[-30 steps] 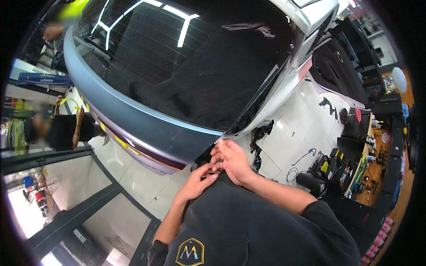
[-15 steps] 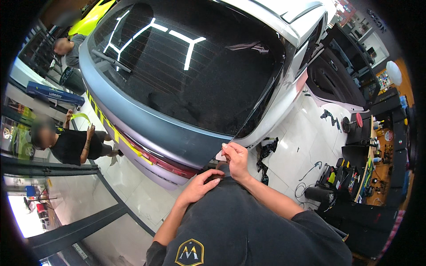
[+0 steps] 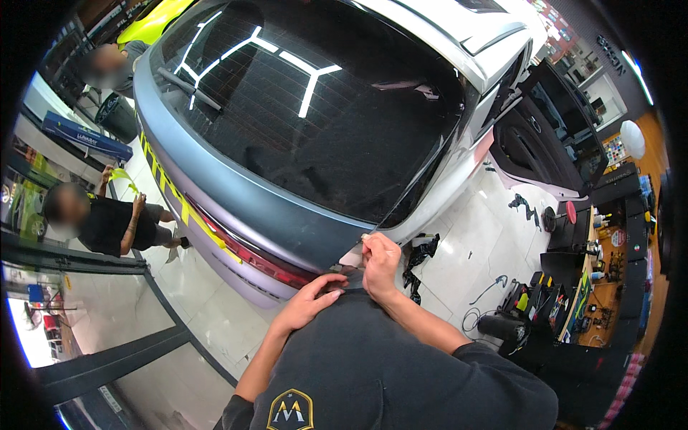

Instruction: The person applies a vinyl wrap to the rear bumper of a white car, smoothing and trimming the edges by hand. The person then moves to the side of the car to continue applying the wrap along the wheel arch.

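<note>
The rear of a car fills the upper middle. Its tailgate (image 3: 287, 213) has a blue-grey surface that looks like wrap film, above a lilac bumper (image 3: 208, 251). At the tailgate's right lower corner, my right hand (image 3: 382, 265) is closed, thumb and forefinger pinching what looks like the film's edge. A pale pink patch (image 3: 351, 256) shows just left of those fingers. My left hand (image 3: 309, 302) is lower and to the left, close to my shirt and the right end of the red tail light (image 3: 261, 259). Its fingers are curved, with a gap to the thumb and nothing visible between them.
Yellow tape (image 3: 188, 215) runs along the bumper's upper edge. On the left, a person (image 3: 115, 222) holds a yellow-green strip (image 3: 126, 179); another person (image 3: 107, 68) is farther back. Black scraps (image 3: 421, 254) lie on the floor at right, near an open car door (image 3: 534, 143) and a tool-laden bench (image 3: 602, 287).
My view has shifted slightly. More of the pale pink patch shows beside my right fingers, which still pinch. My left hand keeps nearly the same pose; the person at left has moved the yellow-green strip.
</note>
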A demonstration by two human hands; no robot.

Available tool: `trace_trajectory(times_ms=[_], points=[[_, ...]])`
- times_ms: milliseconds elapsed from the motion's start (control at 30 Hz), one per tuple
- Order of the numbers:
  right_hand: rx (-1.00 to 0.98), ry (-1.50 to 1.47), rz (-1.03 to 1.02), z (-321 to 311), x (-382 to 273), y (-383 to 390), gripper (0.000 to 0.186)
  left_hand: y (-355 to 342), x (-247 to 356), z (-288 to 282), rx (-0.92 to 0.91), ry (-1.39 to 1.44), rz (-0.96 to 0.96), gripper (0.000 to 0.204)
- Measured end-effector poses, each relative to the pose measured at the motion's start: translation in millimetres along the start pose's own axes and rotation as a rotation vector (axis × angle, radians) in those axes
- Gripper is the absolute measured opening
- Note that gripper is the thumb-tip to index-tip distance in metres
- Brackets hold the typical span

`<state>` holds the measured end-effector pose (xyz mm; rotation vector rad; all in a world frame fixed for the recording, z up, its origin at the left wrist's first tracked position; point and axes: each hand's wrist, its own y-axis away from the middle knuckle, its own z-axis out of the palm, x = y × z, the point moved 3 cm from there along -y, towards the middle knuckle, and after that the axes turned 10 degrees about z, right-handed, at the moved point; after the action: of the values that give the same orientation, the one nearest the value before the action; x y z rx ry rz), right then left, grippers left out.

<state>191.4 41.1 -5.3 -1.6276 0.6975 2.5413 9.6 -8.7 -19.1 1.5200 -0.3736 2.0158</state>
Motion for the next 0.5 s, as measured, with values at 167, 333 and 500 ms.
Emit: trace_trajectory(times_ms=[167, 333, 500], points=[[-0.078, 0.137, 0.023, -8, -3, 1, 0.032, -3, -9, -1, -0.018, -0.009, -0.016, 0.05], [-0.088, 0.131, 0.191, -37, -7, 4, 0.041, -9, -11, 3, -0.041, -0.055, -0.015, 0.047], [-0.22, 0.335, 0.336, -16, -17, -2, 0.041, -21, -14, 20, -0.068, -0.12, 0.011, 0.041]])
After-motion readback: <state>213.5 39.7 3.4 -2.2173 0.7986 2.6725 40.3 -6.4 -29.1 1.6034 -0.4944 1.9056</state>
